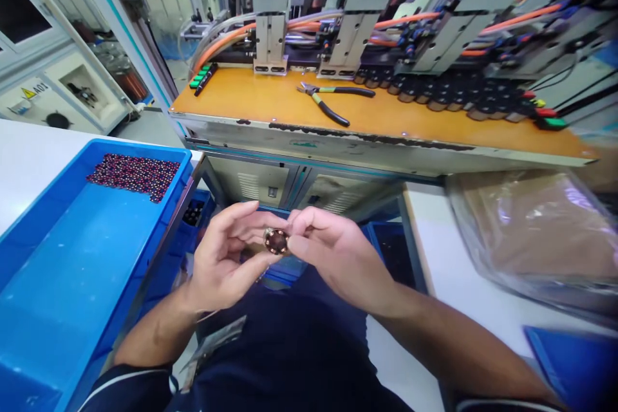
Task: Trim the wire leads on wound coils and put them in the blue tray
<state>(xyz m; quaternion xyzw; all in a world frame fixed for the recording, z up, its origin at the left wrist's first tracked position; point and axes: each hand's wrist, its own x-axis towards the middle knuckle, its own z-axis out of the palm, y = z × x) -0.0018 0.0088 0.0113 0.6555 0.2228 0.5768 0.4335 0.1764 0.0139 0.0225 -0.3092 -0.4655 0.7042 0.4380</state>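
A small ring-shaped motor stator with copper windings (277, 241) is held in front of my body, its round opening facing up at me. My left hand (226, 257) curls around its left side, the thumb at its lower edge. From the right, my right hand (333, 248) pinches it between thumb and forefinger. The fingertips behind the part are partly hidden. Beyond the hands, cutting pliers (328, 100) with black and yellow handles lie spread on the orange worktop (241, 100).
At left, a blue tray (72, 257) holds many small parts (135, 174) packed in its far corner. Machine heads (270, 19) with orange hoses stand along the worktop's back. Dark cylindrical parts (439, 96) line its right side. A plastic-wrapped brown package (541, 232) lies at right.
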